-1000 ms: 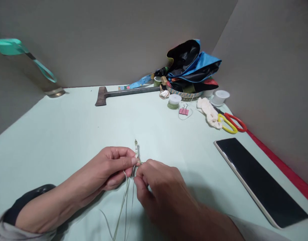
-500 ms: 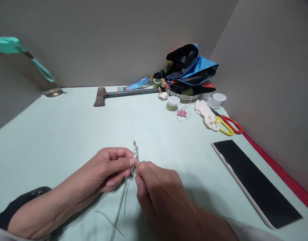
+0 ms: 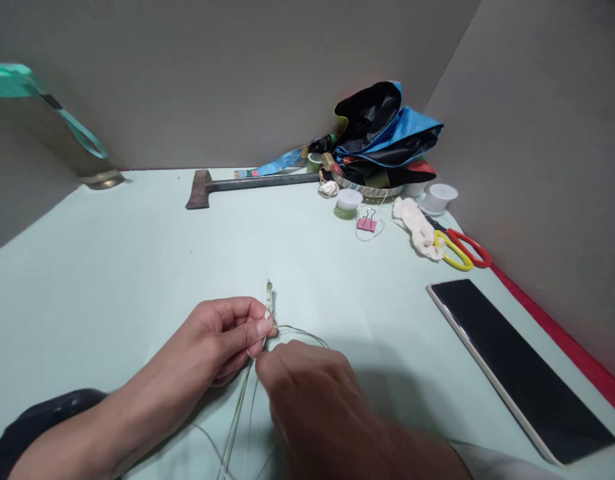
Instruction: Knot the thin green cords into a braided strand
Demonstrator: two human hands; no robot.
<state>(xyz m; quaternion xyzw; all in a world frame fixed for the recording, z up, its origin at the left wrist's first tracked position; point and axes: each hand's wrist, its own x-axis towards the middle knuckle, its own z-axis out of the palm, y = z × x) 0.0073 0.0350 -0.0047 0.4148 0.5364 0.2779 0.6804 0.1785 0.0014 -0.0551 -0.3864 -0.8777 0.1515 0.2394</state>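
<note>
My left hand (image 3: 232, 337) pinches a short braided cord (image 3: 269, 301) of white and green strands, its looped tip pointing away from me. Loose green and white strands (image 3: 236, 413) hang below the pinch toward the near edge of the view. One green strand (image 3: 302, 331) arcs out to the right from the braid. Just below and right of the pinch is my right hand (image 3: 307, 380), fingers curled closed near the white strand; its fingertips are mostly hidden, so what it grips cannot be made out.
An axe (image 3: 252, 182) lies across the back. Thread spools (image 3: 348, 200), a pink binder clip (image 3: 367, 223), crumpled white cloth (image 3: 417, 227) and scissors (image 3: 462, 248) lie at back right, before a blue and black bag (image 3: 387, 133). A phone (image 3: 517, 367) lies right; a metal-based object (image 3: 102, 179) stands back left.
My right hand has moved slightly down and left of the braid. A green strand now arcs out to the right above it. My left hand keeps its pinch.
</note>
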